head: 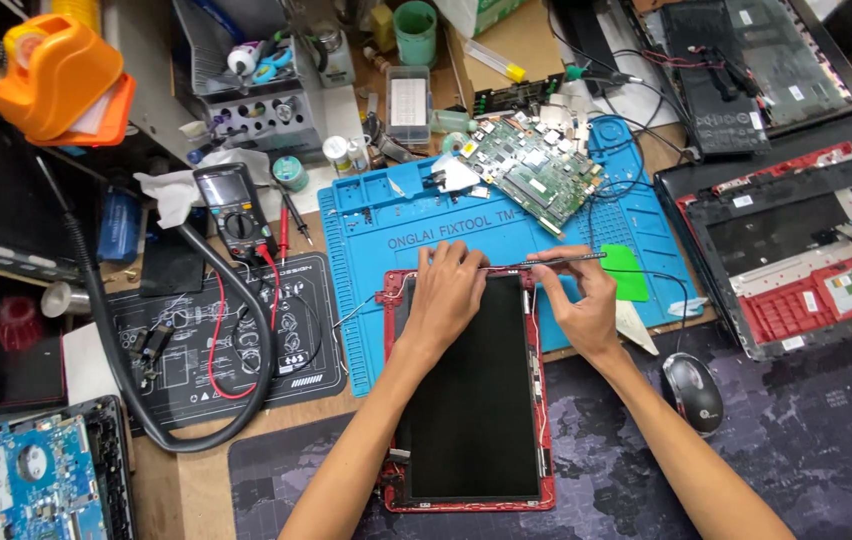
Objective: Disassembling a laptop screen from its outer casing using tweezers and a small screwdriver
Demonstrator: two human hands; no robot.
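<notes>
The red-framed laptop screen panel [471, 400] lies face up in front of me, its top end on the blue repair mat [506, 235] and its lower end on the dark desk pad [796, 440]. My left hand [446, 292] lies flat on the panel's top edge, fingers spread and gripping nothing. My right hand [578, 300] pinches a thin metal tool [546, 262] between thumb and fingers, held level along that same top edge. A green circuit board [536, 170] rests farther up the mat. A multimeter [236, 210] sits to the left, a mouse [694, 390] just right of my forearm, and an opened red laptop base [796, 250] beyond it.
</notes>
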